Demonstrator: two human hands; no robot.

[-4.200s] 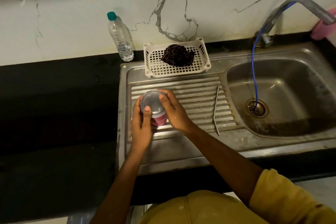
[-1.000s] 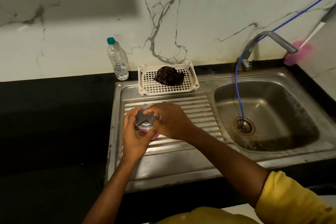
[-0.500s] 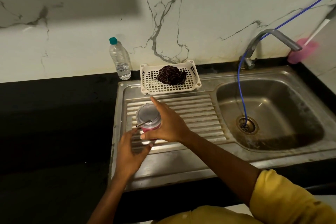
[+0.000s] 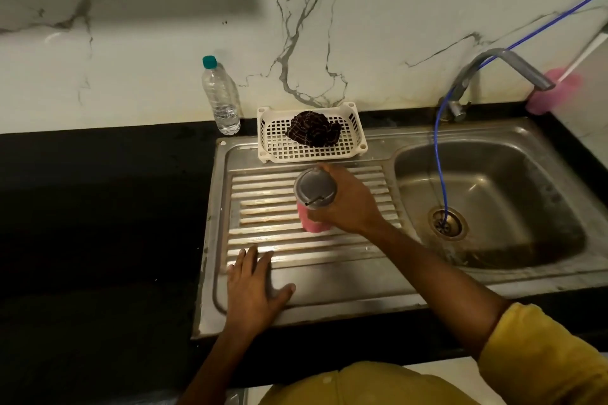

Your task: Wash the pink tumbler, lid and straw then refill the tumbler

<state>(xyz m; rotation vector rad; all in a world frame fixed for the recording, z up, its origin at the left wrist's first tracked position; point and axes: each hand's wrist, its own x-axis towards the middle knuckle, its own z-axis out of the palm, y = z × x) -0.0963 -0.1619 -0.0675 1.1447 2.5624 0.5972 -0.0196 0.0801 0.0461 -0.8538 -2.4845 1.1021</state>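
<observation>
The pink tumbler [image 4: 311, 219] stands upright on the ribbed steel drainboard [image 4: 263, 233]. A translucent grey lid [image 4: 315, 188] sits on top of it, and a metal straw [image 4: 314, 201] pokes out through the lid. My right hand [image 4: 350, 204] grips the tumbler from its right side, fingers wrapped round the upper part. My left hand [image 4: 255, 286] rests flat, fingers spread, on the smooth front part of the drainboard, apart from the tumbler and holding nothing.
A white plastic basket [image 4: 357, 138] with a dark cloth [image 4: 312, 132] stands behind the tumbler. A clear water bottle [image 4: 222, 97] with a teal cap stands at the wall. The sink basin [image 4: 487, 200], tap [image 4: 506, 64] and blue hose [image 4: 439, 154] lie to the right. Black countertop [image 4: 98, 223] lies left.
The straw went from the drainboard into the lid. My left hand let go of the tumbler and dropped onto the drainboard's front. My right hand now grips the tumbler alone.
</observation>
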